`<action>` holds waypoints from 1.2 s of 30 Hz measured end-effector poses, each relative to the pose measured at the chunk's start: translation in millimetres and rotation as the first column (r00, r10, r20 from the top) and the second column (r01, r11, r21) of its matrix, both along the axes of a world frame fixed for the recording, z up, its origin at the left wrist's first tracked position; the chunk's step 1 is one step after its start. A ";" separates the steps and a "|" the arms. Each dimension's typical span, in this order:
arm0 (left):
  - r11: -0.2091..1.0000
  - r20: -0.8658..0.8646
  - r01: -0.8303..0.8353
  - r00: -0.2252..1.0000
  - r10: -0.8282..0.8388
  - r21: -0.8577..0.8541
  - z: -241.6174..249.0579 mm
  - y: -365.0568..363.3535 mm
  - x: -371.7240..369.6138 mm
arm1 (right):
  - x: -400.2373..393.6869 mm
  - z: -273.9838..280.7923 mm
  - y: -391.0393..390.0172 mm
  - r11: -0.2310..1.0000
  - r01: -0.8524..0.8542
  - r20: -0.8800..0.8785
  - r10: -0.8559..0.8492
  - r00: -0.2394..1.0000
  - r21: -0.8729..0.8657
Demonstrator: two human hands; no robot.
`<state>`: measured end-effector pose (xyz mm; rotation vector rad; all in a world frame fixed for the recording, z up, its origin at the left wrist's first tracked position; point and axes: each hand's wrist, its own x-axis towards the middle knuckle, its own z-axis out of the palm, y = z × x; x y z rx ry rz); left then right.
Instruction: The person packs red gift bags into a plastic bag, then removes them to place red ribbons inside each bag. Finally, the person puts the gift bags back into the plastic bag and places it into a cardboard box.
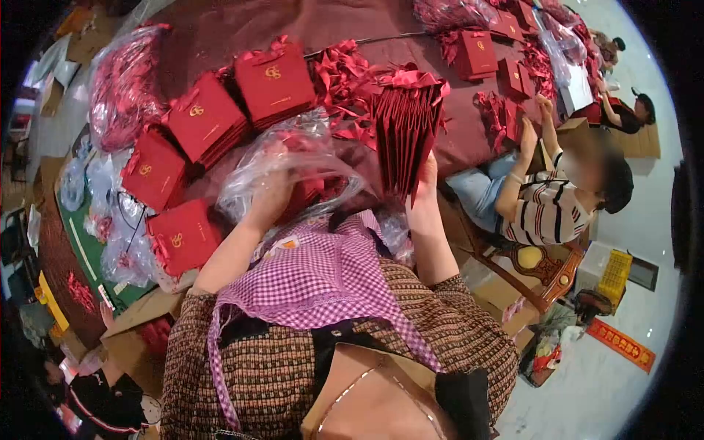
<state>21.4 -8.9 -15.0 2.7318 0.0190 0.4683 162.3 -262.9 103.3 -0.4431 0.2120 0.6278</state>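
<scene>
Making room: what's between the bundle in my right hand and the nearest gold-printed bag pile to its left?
Tangled red ribbon lies between the bundle and the pile, in the head view.

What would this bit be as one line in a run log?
left hand: at clear plastic; right hand: holding red bag stack; nearby: other red bags

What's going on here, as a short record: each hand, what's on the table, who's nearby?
Left hand: at a see-through plastic bag, partly behind its film; grip unclear
Right hand: holding a bundle of red bags, edges facing the camera
Table: dark red covering, gold-marked bag stacks, red ribbons
Nearby: person in striped shirt, at right
</scene>
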 end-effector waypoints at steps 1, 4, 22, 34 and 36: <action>0.999 -0.162 -0.034 0.986 0.040 0.038 3.6 0.0 4.5 | -24.0 27.4 19.5 0.981 0.096 0.170 -0.067 0.983 -0.170; 0.989 -0.435 -0.136 0.895 0.097 -0.059 13.3 -3.9 4.8 | -47.1 50.7 44.5 0.958 0.048 0.376 0.065 0.924 -0.282; 0.742 -0.453 0.357 0.888 -0.080 0.568 61.6 1.1 -22.7 | -23.4 -17.8 43.0 0.968 -0.119 -0.297 0.183 0.937 0.222; 0.719 -0.041 0.244 0.934 -0.354 -0.651 197.8 -1.1 -9.7 | -3.1 -15.5 30.8 0.950 -0.063 -0.250 0.144 0.957 0.304; 0.630 0.078 0.277 0.943 -0.324 -0.726 202.0 -0.5 7.2 | -4.3 -10.9 31.4 0.958 -0.104 -0.156 0.149 0.976 0.268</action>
